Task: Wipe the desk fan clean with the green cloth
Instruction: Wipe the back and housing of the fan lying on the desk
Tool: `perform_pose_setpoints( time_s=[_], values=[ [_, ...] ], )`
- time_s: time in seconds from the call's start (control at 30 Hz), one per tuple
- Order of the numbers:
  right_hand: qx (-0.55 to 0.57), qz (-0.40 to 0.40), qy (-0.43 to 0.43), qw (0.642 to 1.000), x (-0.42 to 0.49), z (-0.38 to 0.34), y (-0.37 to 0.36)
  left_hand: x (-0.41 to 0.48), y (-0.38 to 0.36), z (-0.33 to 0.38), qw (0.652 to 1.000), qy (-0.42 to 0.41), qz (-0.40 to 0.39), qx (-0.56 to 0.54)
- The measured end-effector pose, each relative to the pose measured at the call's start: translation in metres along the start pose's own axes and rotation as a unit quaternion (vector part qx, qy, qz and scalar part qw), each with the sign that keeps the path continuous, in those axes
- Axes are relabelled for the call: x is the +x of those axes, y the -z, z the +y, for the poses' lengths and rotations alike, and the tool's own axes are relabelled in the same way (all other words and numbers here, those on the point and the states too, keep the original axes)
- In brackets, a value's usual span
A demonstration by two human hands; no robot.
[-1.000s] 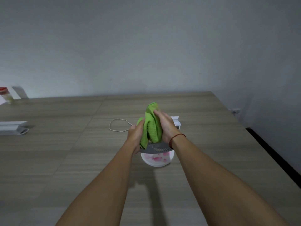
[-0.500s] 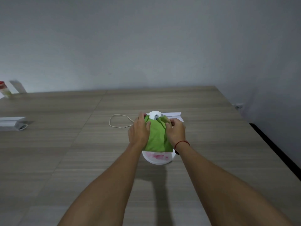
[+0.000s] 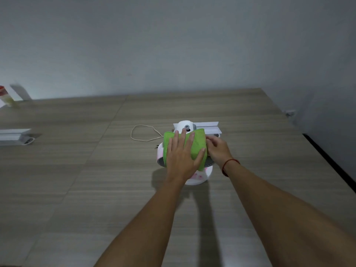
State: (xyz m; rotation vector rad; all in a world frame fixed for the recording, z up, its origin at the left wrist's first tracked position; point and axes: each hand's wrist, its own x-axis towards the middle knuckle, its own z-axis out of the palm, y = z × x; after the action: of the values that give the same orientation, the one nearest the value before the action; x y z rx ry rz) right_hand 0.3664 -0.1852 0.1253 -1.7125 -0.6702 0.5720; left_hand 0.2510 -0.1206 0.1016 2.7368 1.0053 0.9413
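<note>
A small white desk fan [image 3: 200,177] with pink marks on its round base stands in the middle of the wooden table. Its white motor housing [image 3: 185,126] shows at the far side. The green cloth [image 3: 199,144] is draped over the top of the fan's head and hides most of the grille. My left hand [image 3: 182,154] lies flat on the cloth with its fingers spread. My right hand [image 3: 217,149], with a red string at the wrist, has its fingers curled on the cloth's right edge at the fan's rim.
A thin white cord [image 3: 142,134] loops on the table left of the fan. One white rail [image 3: 209,125] lies just behind the fan and another [image 3: 13,134] lies far left. A red-capped bottle [image 3: 4,95] stands by the wall. The table's edge [image 3: 327,157] runs along the right.
The cloth was bunched upright between both hands; it is spread over the fan's head now. My left hand has flattened on top of it and my right hand has moved to its right edge.
</note>
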Motion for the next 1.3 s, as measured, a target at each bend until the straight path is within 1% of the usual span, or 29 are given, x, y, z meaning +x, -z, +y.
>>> perform_pose_setpoints(
  time_s=[0.07,0.1,0.17,0.23,0.27,0.3,0.33,0.37,0.4,0.5,0.53,0.6,0.63,0.7,0.77,0.8,0.83,0.9,0.97,1.0,1.07,1.13,1.17,1.23,1.27,1.3],
  values=[
    [-0.034,-0.006,0.004,0.999,0.004,0.000,-0.001,0.001,0.000,-0.007,1.000,0.006,-0.005,0.019],
    [-0.056,-0.012,0.003,0.998,0.005,0.000,-0.002,0.001,0.000,-0.010,1.000,0.022,-0.009,0.017],
    [-0.092,-0.012,0.004,0.996,0.007,-0.002,-0.004,0.003,0.000,-0.014,0.997,0.075,-0.006,-0.007],
    [-0.117,-0.004,0.005,0.993,0.009,-0.003,-0.002,0.008,-0.003,-0.027,0.985,0.155,-0.012,-0.071],
    [-0.130,-0.002,0.007,0.992,0.010,-0.003,-0.001,0.010,-0.007,-0.038,0.967,0.217,-0.026,-0.128],
    [-0.139,0.000,0.010,0.990,0.011,-0.002,-0.001,0.011,-0.010,-0.048,0.942,0.276,-0.038,-0.188],
    [-0.141,0.002,0.010,0.990,0.011,-0.001,-0.001,0.010,-0.012,-0.056,0.916,0.320,-0.046,-0.235],
    [-0.135,0.004,0.009,0.991,0.011,0.000,-0.001,0.007,-0.013,-0.058,0.902,0.341,-0.041,-0.260],
    [-0.129,0.007,0.005,0.992,0.011,0.000,0.000,0.004,-0.013,-0.054,0.901,0.343,-0.026,-0.266],
    [-0.122,0.007,0.000,0.993,0.013,0.001,0.003,-0.006,-0.009,-0.023,0.923,0.307,0.038,-0.231],
    [-0.125,0.006,-0.001,0.992,0.014,0.002,0.004,-0.008,-0.006,-0.012,0.938,0.278,0.050,-0.201],
    [-0.126,0.006,0.000,0.992,0.015,0.002,0.004,-0.010,-0.007,0.002,0.976,0.182,0.048,-0.106],
    [-0.122,0.008,0.000,0.992,0.015,0.001,0.004,-0.010,-0.010,0.005,0.989,0.132,0.043,-0.057],
    [-0.122,0.000,-0.001,0.993,0.016,-0.001,0.003,-0.007,-0.015,0.004,0.997,0.055,0.044,0.008],
    [-0.138,-0.016,0.001,0.990,0.019,-0.003,0.004,-0.005,-0.017,-0.003,0.999,0.023,0.043,0.022],
    [-0.144,-0.021,0.006,0.989,0.020,-0.003,0.006,-0.005,-0.016,-0.007,0.999,0.024,0.041,0.024],
    [-0.146,-0.021,0.014,0.989,0.022,-0.002,0.006,-0.005,-0.015,-0.010,0.998,0.037,0.036,0.022],
    [-0.151,-0.019,0.023,0.988,0.025,-0.001,0.006,-0.001,-0.010,-0.011,0.995,0.099,0.023,-0.017],
    [-0.162,-0.022,0.019,0.986,0.026,0.001,0.007,0.006,-0.009,-0.014,0.979,0.172,0.019,-0.107],
    [-0.159,-0.026,0.014,0.987,0.028,0.003,0.009,0.010,-0.009,-0.019,0.965,0.201,0.027,-0.169],
    [-0.141,-0.030,0.004,0.990,0.032,0.007,0.015,0.015,-0.008,-0.035,0.920,0.269,0.040,-0.282],
    [-0.123,-0.023,-0.006,0.992,0.035,0.010,0.018,0.015,-0.008,-0.050,0.867,0.376,0.012,-0.326],
    [-0.114,-0.019,-0.014,0.993,0.036,0.012,0.017,0.014,-0.010,-0.053,0.853,0.407,0.009,-0.326],
    [-0.100,-0.017,-0.041,0.994,0.036,0.011,0.012,0.012,-0.013,-0.049,0.846,0.427,0.034,-0.317],
    [-0.098,-0.018,-0.056,0.993,0.036,0.009,0.008,0.012,-0.013,-0.042,0.850,0.422,0.056,-0.310],
    [-0.102,-0.020,-0.067,0.992,0.037,0.006,0.004,0.013,-0.012,-0.033,0.862,0.400,0.079,-0.302]
  ],
)
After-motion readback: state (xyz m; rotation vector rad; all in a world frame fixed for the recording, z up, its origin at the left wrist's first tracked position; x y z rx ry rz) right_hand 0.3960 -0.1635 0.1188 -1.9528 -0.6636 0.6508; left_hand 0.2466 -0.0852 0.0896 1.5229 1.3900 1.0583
